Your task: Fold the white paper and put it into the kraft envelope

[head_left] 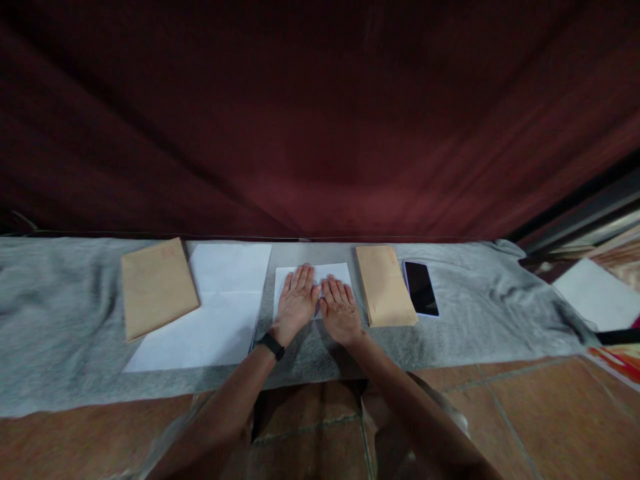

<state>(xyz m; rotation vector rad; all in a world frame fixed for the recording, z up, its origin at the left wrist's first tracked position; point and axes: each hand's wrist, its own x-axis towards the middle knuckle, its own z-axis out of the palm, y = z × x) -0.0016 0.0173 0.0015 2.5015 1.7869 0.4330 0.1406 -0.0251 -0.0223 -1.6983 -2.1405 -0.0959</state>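
A small white sheet of paper [326, 270], seemingly folded, lies flat under both palms; its middle is hidden by them. My left hand [297, 298] presses on its left half, fingers stretched out, a dark band on the wrist. On the right half rests my right hand [341, 308], flat with fingers slightly spread, the two thumbs nearly touching. Just right of the paper is a stack of brown envelopes [385, 285]. Larger white sheets [220, 320] lie to the left, partly covered by another brown envelope stack [158, 287].
A phone [421, 288] with a dark screen lies right of the envelopes. Grey cloth [480, 307] covers the long low surface, with a dark red curtain [320, 147] hanging behind it. Tiled floor [560, 407] runs along the front. A white flat object [598, 293] is at far right.
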